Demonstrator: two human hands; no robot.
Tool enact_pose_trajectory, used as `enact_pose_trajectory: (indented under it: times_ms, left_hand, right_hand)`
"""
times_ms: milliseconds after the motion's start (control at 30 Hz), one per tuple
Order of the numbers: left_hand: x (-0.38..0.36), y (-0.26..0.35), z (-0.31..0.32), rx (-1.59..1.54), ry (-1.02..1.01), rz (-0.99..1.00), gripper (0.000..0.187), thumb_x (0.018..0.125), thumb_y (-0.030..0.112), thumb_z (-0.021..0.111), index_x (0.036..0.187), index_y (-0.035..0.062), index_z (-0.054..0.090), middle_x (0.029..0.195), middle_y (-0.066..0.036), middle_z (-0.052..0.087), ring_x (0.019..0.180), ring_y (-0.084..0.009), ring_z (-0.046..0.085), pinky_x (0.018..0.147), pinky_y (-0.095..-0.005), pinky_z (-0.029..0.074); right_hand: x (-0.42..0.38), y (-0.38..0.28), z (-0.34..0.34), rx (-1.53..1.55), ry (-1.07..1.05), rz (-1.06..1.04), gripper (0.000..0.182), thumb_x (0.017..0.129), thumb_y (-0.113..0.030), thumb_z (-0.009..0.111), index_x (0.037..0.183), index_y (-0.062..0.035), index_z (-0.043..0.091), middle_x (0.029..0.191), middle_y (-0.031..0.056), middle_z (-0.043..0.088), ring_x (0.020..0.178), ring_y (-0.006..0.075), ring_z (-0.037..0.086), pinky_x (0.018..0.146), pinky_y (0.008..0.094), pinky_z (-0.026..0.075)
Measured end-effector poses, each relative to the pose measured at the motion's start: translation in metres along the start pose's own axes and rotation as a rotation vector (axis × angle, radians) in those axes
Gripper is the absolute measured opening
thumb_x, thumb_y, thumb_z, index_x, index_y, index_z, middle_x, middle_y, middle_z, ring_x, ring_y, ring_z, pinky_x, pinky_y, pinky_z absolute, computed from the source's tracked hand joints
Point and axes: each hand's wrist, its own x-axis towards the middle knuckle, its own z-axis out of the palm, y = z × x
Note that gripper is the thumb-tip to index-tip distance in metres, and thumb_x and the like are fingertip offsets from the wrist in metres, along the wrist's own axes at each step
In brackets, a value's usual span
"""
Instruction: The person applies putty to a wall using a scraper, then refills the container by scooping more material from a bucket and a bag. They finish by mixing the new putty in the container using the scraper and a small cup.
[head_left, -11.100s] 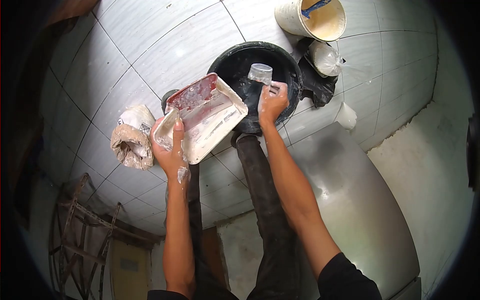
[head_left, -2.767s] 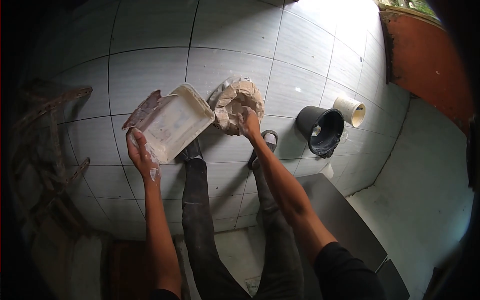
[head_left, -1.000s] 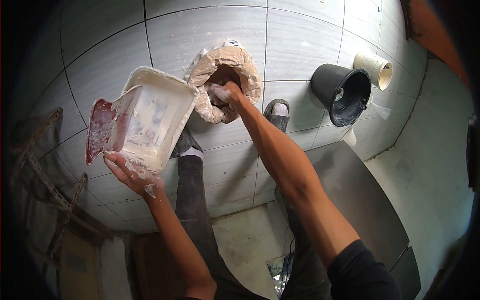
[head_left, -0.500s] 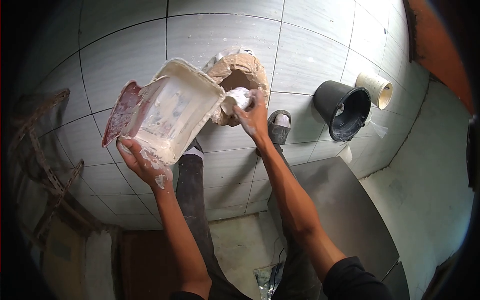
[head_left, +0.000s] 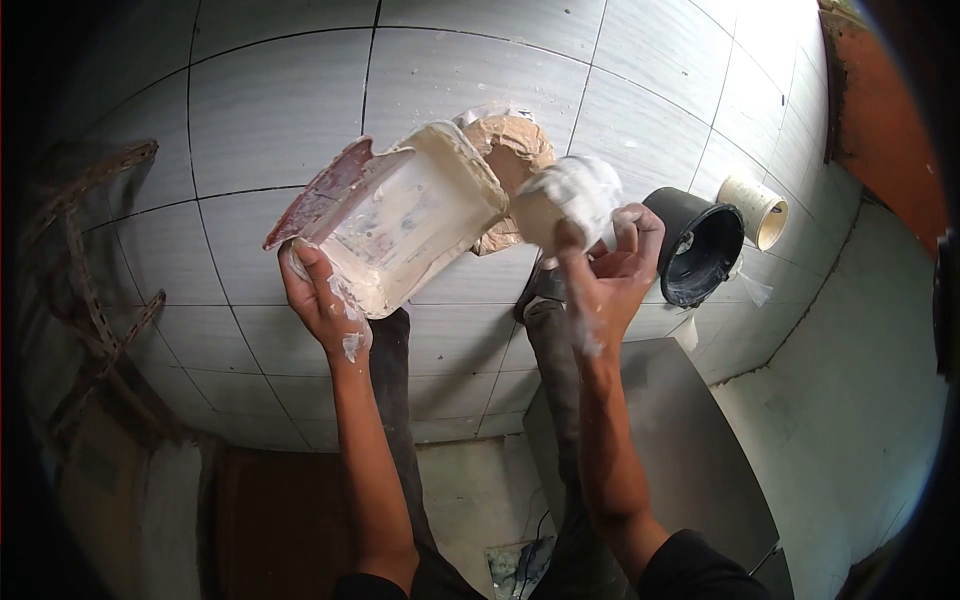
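My left hand grips the near left corner of a cream plastic container, tilted and smeared with white paste; a dark red piece lies along its left side. White paste coats my left thumb and wrist. My right hand holds a small cup covered in white material, raised just right of the container. Behind both, an open brown paper bag stands on the tiled floor, partly hidden by the container and the cup.
A black bucket lies tipped to the right, beside a cream pail. A dark grey panel is at the lower right. Rusty metal framing stands at the left. My legs are below my hands.
My right hand has lifted the cup from the bag's opening, moving right and closer to the camera. My left hand and the container have shifted right in view.
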Motion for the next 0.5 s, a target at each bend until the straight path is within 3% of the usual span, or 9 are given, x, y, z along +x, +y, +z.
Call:
enact_pose_trajectory:
  times_ms: [33, 100, 200, 300, 333, 367, 433, 500]
  left_hand:
    - [0.0, -0.001, -0.001, -0.007, 0.001, 0.001, 0.042, 0.098, 0.037, 0.048, 0.122, 0.0033, 0.043, 0.121, -0.01, 0.05, 0.112, -0.0179, 0.05, 0.096, -0.034, 0.04]
    - [0.001, -0.003, -0.002, 0.003, -0.03, 0.034, 0.041, 0.098, 0.036, 0.047, 0.122, 0.0027, 0.044, 0.119, -0.009, 0.052, 0.11, -0.017, 0.051, 0.095, -0.0331, 0.041]
    - [0.001, -0.002, -0.001, -0.026, -0.035, 0.056, 0.04, 0.099, 0.035, 0.047, 0.121, 0.0019, 0.045, 0.118, -0.009, 0.053, 0.109, -0.0163, 0.051, 0.095, -0.0322, 0.04]
    - [0.001, 0.001, 0.002, -0.008, -0.041, 0.067, 0.039, 0.099, 0.034, 0.046, 0.121, 0.0014, 0.045, 0.119, -0.009, 0.053, 0.109, -0.0158, 0.051, 0.096, -0.0314, 0.04]
    - [-0.001, 0.0, 0.003, -0.006, -0.037, 0.066, 0.039, 0.099, 0.034, 0.046, 0.121, 0.0014, 0.045, 0.119, -0.009, 0.053, 0.109, -0.0158, 0.051, 0.096, -0.0314, 0.04]
    - [-0.001, 0.001, 0.003, 0.001, -0.038, 0.066, 0.039, 0.099, 0.034, 0.046, 0.121, 0.0012, 0.045, 0.119, -0.009, 0.053, 0.109, -0.0155, 0.051, 0.096, -0.0311, 0.039]
    - [0.001, 0.0, 0.006, 0.001, -0.044, 0.069, 0.039, 0.099, 0.033, 0.046, 0.122, 0.001, 0.045, 0.119, -0.009, 0.053, 0.109, -0.0153, 0.051, 0.096, -0.0308, 0.039]
    - [0.0, 0.0, 0.004, 0.046, -0.044, 0.077, 0.039, 0.099, 0.032, 0.047, 0.123, 0.001, 0.045, 0.119, -0.008, 0.053, 0.109, -0.0153, 0.051, 0.096, -0.0308, 0.039]
  right_hand:
    - [-0.003, -0.003, 0.003, -0.049, -0.078, -0.116, 0.054, 0.07, 0.006, 0.07, 0.112, -0.0032, 0.038, 0.114, 0.0155, 0.048, 0.095, 0.0249, 0.063, 0.059, 0.0259, 0.056]
    - [-0.008, -0.006, 0.006, -0.054, -0.141, -0.123, 0.059, 0.066, 0.008, 0.07, 0.113, -0.0035, 0.037, 0.114, 0.0139, 0.046, 0.099, 0.0236, 0.061, 0.063, 0.0231, 0.056]
    - [-0.022, -0.002, 0.017, -0.369, -0.264, -0.373, 0.058, 0.065, 0.006, 0.073, 0.113, -0.0029, 0.042, 0.118, 0.0186, 0.047, 0.096, 0.021, 0.061, 0.062, 0.025, 0.058]
    - [-0.032, 0.007, 0.018, -0.375, -0.264, -0.378, 0.055, 0.064, 0.004, 0.075, 0.11, -0.0021, 0.046, 0.123, 0.021, 0.046, 0.095, 0.0214, 0.062, 0.061, 0.0277, 0.059]
    - [-0.035, 0.011, 0.02, -0.243, -0.136, -0.327, 0.052, 0.063, 0.003, 0.076, 0.107, -0.0015, 0.048, 0.126, 0.022, 0.046, 0.094, 0.0221, 0.062, 0.062, 0.0283, 0.06]
    - [-0.037, 0.013, 0.019, -0.244, -0.142, -0.324, 0.052, 0.063, 0.003, 0.076, 0.107, -0.0015, 0.048, 0.126, 0.022, 0.046, 0.094, 0.0221, 0.062, 0.062, 0.0283, 0.06]
    - [-0.04, 0.014, 0.017, -0.472, -0.349, -0.483, 0.054, 0.064, 0.004, 0.076, 0.108, -0.0006, 0.047, 0.127, 0.0221, 0.045, 0.093, 0.0224, 0.061, 0.063, 0.0279, 0.06]
    - [-0.041, 0.013, 0.016, -0.403, -0.408, -0.426, 0.057, 0.064, 0.004, 0.077, 0.11, -0.001, 0.045, 0.126, 0.0225, 0.044, 0.094, 0.0239, 0.061, 0.065, 0.0283, 0.06]
